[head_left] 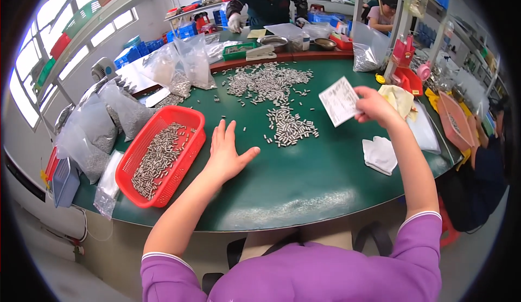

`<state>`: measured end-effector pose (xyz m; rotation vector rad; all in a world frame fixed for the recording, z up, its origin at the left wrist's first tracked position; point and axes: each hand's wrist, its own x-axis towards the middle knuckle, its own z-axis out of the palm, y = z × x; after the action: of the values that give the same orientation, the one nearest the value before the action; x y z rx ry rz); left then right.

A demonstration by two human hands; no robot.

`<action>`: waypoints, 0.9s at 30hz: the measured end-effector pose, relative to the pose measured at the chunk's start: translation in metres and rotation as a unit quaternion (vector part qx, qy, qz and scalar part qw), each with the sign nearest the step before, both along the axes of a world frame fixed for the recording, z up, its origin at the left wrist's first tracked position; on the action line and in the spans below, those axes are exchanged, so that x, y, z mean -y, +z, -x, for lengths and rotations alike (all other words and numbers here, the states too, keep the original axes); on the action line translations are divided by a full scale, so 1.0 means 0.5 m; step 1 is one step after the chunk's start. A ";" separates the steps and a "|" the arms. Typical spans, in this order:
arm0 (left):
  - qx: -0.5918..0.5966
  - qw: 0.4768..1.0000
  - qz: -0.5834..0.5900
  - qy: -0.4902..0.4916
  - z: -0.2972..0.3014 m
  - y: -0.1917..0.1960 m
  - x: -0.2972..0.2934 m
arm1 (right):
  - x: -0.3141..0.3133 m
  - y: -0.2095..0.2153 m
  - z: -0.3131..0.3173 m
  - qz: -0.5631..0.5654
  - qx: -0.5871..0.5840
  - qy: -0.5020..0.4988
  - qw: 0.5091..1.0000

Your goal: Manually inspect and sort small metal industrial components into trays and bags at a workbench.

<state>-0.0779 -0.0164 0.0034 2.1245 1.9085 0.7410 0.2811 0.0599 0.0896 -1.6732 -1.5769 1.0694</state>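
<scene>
Sorting surface (304, 177) with loose metal cylinders (290, 127), as it appears to an observer in the room. The cylinders lie in a near cluster at mid-surface, merging into a broader spread behind it; more fill the red basket (184, 116) at the left. The right hand (374, 105) has a narrow grip, thumb and fingers pinching one edge of a white card (339, 102), tilted to the right of the near cluster. The left hand (225, 153) has a wide grip, fingers spread, with nothing visible in it, beside the basket.

Likely faults: the card, pinched along one edge only, could bend or slip if pressed against the cylinders. A low pass of it might scatter the cluster, since round pieces roll readily; strays beyond the left fingertips could be knocked farther. The left forearm runs close to the basket, so an outward swing could jostle it and spill its contents.

Obscured details: the fingertips behind the card are hidden, and its marks are too small to read. Whether the left palm touches the surface cannot be told. Cylinders overlap too densely to separate singly. The person opposite (266, 1) is cut off by the upper edge, and dark fisheye corners swallow the outermost objects.
</scene>
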 end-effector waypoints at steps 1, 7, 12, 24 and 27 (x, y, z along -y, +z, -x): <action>-0.016 0.999 0.040 0.019 -0.008 -0.008 -0.017 | 0.019 -0.018 -0.010 0.020 -0.004 0.020 1.000; -0.066 0.993 0.093 0.004 -0.022 -0.035 -0.085 | 0.068 -0.081 0.019 0.021 -0.003 0.014 1.000; -0.073 0.994 0.029 -0.078 -0.113 -0.066 -0.105 | 0.032 -0.105 0.090 0.024 -0.049 0.031 0.998; 0.129 0.973 -0.192 0.004 -0.248 -0.117 -0.225 | -0.040 -0.175 0.215 0.078 -0.263 0.066 0.959; 0.188 0.963 -0.194 0.008 -0.243 -0.114 -0.251 | -0.052 -0.186 0.225 0.076 -0.319 0.044 0.944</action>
<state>0.0434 0.1090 -0.0538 1.9727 1.6820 1.5058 0.1686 0.0860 -0.0032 -1.1680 -1.1664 1.6118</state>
